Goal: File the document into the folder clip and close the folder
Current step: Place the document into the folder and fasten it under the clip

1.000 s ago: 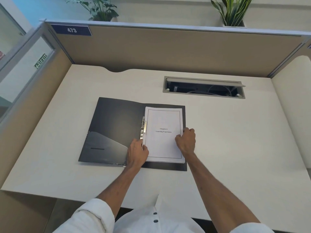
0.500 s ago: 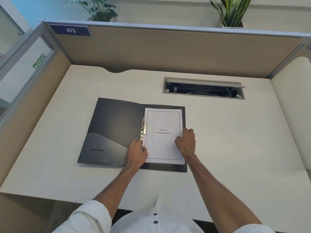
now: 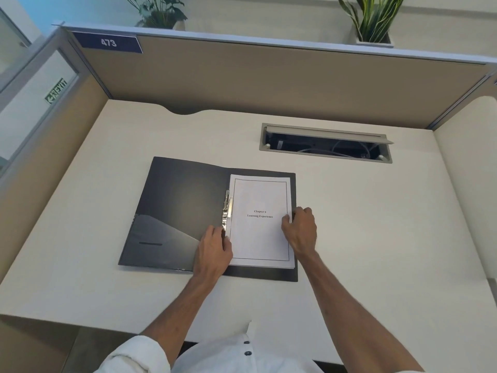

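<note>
A black folder (image 3: 177, 208) lies open flat on the desk, its left flap bare with a pocket at the bottom. A white document (image 3: 259, 232) titled "Chapter 6 Learning Experience" rests on the right half. The metal clip (image 3: 226, 208) runs along the spine at the paper's left edge. My left hand (image 3: 215, 249) rests at the lower end of the clip and the paper's left edge. My right hand (image 3: 300, 230) grips the paper's right edge, thumb on top of the sheet.
An open cable tray (image 3: 325, 143) is sunk into the desk behind the folder. Tan partition walls (image 3: 269, 82) close off the back and both sides. Two potted plants (image 3: 372, 20) stand behind the partition. The near desk edge (image 3: 80, 319) is close to my body.
Both hands stay almost where they were. The right hand has crept slightly outward along the paper's right edge. The folder and document lie unmoved.
</note>
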The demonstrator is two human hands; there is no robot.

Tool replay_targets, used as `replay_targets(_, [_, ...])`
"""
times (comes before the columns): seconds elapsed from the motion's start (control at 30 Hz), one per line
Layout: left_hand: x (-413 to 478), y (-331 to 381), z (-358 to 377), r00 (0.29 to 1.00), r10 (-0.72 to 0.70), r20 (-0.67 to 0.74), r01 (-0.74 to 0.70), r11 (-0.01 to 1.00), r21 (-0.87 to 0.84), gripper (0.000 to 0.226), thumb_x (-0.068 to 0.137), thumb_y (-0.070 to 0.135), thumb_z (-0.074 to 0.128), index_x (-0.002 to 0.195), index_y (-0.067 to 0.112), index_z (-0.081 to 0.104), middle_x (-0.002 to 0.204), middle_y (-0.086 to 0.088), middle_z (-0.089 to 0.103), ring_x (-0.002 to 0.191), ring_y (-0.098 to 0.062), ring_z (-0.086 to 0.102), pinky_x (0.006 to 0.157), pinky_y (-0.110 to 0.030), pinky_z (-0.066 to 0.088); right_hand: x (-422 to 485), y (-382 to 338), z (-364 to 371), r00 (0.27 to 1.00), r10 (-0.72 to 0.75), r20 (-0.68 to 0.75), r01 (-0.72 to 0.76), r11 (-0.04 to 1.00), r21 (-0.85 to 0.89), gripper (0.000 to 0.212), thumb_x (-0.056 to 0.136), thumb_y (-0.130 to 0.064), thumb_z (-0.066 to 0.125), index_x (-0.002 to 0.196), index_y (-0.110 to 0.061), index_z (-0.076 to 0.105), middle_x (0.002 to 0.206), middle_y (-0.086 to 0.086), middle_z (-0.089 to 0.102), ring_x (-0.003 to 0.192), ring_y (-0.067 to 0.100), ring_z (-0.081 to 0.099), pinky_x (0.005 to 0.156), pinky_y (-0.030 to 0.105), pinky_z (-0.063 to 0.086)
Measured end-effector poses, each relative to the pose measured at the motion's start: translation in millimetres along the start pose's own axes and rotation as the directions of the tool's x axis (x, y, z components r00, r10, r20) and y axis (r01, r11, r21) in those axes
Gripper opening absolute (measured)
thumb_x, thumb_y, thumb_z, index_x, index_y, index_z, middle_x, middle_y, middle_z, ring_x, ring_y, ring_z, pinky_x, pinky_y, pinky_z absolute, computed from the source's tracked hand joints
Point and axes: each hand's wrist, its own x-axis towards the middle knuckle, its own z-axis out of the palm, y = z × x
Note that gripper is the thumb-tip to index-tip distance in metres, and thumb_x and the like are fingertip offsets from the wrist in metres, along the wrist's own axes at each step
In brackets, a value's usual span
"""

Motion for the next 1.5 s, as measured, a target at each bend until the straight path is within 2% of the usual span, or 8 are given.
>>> replay_targets(0.13, [-8.2,-12.0,-10.0,0.981,0.186,-0.046,-0.181,0.978,0.102,0.056,0.094,0.045,0.067,0.143,0.02,0.053,0.131,0.0,0.059,0.114,-0.02,0.057,0.099,-0.04,0.055,18.6,-10.6,-1.2,0.988,-0.135,-0.071,0.129,0.988,-0.083,0.028,0.098,-0.028,0.059,0.115,-0.007,0.066,0.116,0.01,0.061,0.109,0.032,0.058,0.079,0.045,0.054])
replay_targets(0.23, [-15.0,-17.7,-13.9,0.918,0.389,0.073,-0.396,0.91,0.122,0.09,0.088,0.054,0.068,0.165,0.021,0.033,0.169,0.001,0.037,0.157,-0.021,0.035,0.131,-0.054,0.026,42.0,-28.8,4.8,0.939,-0.339,0.06,0.344,0.928,-0.143,0.039,0.097,-0.024,0.061,0.133,-0.01,0.064,0.13,0.008,0.061,0.12,0.031,0.057,0.092,0.047,0.05])
replay_targets(0.3, [-18.3,-17.4,-12.4,0.871,0.465,0.162,-0.486,0.864,0.134,0.104,0.086,0.058,0.067,0.171,0.023,0.02,0.179,0.003,0.016,0.167,-0.019,0.015,0.134,-0.062,0.011,57.5,-46.2,9.6,0.885,-0.443,0.142,0.463,0.866,-0.187,0.044,0.095,-0.022,0.062,0.137,-0.011,0.062,0.135,0.009,0.06,0.126,0.032,0.055,0.097,0.049,0.047])
replay_targets(0.47, [-19.2,-16.6,-2.5,0.848,0.463,0.257,-0.507,0.849,0.145,0.114,0.084,0.062,0.067,0.173,0.025,0.008,0.182,0.006,0.002,0.169,-0.018,0.003,0.131,-0.069,0.012,90.0,-86.7,24.5,0.811,-0.522,0.264,0.579,0.781,-0.234,0.047,0.093,-0.014,0.058,0.14,-0.01,0.057,0.145,0.01,0.055,0.134,0.033,0.05,0.109,0.053,0.042])
replay_targets(0.67, [-16.2,-19.1,7.4,0.869,0.409,0.277,-0.46,0.874,0.153,0.117,0.084,0.061,0.066,0.173,0.021,0.002,0.182,0.007,0.0,0.169,-0.017,0.004,0.131,-0.068,0.013,114.6,-97.5,40.4,0.78,-0.515,0.357,0.613,0.745,-0.264,0.043,0.092,-0.011,0.051,0.134,-0.009,0.059,0.136,0.009,0.055,0.125,0.031,0.052,0.105,0.053,0.043])
replay_targets(1.1, [-16.1,-22.2,12.2,0.899,0.344,0.271,-0.39,0.911,0.135,0.113,0.088,0.063,0.061,0.173,0.023,-0.002,0.182,0.007,0.005,0.168,-0.017,0.013,0.132,-0.066,0.012,115.8,-102.1,45.4,0.795,-0.506,0.335,0.592,0.767,-0.247,0.034,0.087,-0.006,0.051,0.12,-0.006,0.062,0.123,0.011,0.057,0.113,0.033,0.054,0.096,0.051,0.044])
replay_targets(1.33, [-16.7,-24.5,12.2,0.894,0.341,0.29,-0.389,0.912,0.128,0.111,0.09,0.062,0.06,0.173,0.024,-0.004,0.182,0.008,0.004,0.168,-0.017,0.012,0.133,-0.064,0.013,118.4,-103.4,45.3,0.802,-0.483,0.351,0.574,0.785,-0.233,0.043,0.088,-0.006,0.054,0.13,-0.009,0.059,0.126,0.009,0.056,0.117,0.031,0.053,0.102,0.051,0.041])
replay_targets(1.5, [-15.6,-28.2,11.6,0.895,0.333,0.295,-0.382,0.916,0.123,0.111,0.09,0.063,0.061,0.173,0.024,-0.003,0.182,0.008,0.004,0.167,-0.017,0.014,0.133,-0.064,0.013,116.0,-103.4,47.2,0.805,-0.488,0.338,0.574,0.784,-0.235,0.039,0.087,-0.007,0.056,0.126,-0.008,0.061,0.125,0.01,0.056,0.116,0.032,0.052,0.1,0.052,0.042])
